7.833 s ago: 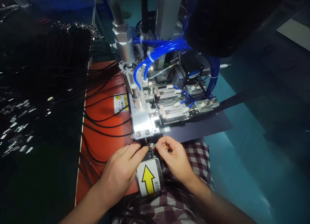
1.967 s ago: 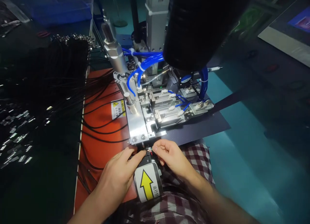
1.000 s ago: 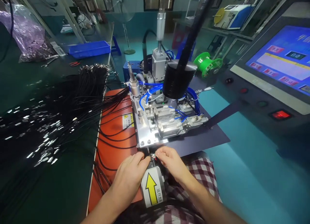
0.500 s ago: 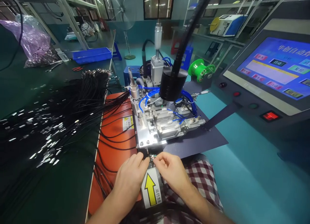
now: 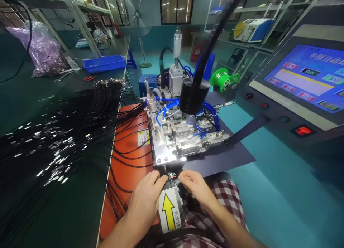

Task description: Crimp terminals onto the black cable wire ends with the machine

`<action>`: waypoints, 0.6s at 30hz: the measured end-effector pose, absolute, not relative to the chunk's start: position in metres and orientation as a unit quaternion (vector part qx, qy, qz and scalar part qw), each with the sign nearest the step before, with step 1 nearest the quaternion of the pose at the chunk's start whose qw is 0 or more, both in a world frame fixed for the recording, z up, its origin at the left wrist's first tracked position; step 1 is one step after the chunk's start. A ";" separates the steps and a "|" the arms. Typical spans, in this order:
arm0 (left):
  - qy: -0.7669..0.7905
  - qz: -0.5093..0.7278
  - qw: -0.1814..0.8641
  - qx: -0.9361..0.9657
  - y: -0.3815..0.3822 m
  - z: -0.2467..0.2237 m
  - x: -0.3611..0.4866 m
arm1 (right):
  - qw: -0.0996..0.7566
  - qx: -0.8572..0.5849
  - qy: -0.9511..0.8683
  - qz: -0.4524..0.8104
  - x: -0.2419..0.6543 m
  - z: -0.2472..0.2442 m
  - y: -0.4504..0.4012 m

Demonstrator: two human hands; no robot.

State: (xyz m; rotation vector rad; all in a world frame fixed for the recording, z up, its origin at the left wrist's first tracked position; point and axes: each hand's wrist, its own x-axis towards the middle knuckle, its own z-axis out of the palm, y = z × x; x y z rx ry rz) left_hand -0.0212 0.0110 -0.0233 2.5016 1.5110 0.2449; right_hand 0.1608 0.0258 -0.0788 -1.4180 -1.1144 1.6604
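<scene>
Several thin coloured wire ends [image 5: 172,175] show between my hands at the near end of the metal machine [image 5: 185,140]. My left hand [image 5: 147,192] is closed at their left, its thumb and index finger on the cable end they come from. Just right of the wire tips, my right hand [image 5: 195,185] is pinched; whether anything is between its fingertips is too small to tell. Below the hands lies a white label with a yellow arrow [image 5: 168,210]. Black cables [image 5: 131,156] run across the orange board to the machine's left side.
A large heap of black cables [image 5: 88,115] covers the dark table at left, with a blue tray [image 5: 104,63] and red pliers [image 5: 89,78] behind. A black cylinder [image 5: 194,96] hangs over the machine. A touchscreen panel [image 5: 309,76] stands right, near a green spool [image 5: 224,79].
My right hand has moved slightly right, away from my left, and the coloured wire ends now show between them. The whole view has shifted a little.
</scene>
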 end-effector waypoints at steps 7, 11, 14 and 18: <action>0.502 0.107 0.124 0.849 0.012 -0.025 -0.023 | 0.348 -0.543 -0.497 0.581 0.153 -0.060 0.022; 0.498 0.106 0.112 0.853 0.011 -0.027 -0.023 | 0.352 -0.570 -0.544 0.505 0.149 -0.058 0.022; 0.499 0.101 0.105 0.854 0.011 -0.027 -0.023 | 0.355 -0.559 -0.530 0.530 0.149 -0.060 0.023; 0.499 0.098 0.102 0.855 0.011 -0.029 -0.024 | 0.357 -0.513 -0.488 0.609 0.151 -0.060 0.024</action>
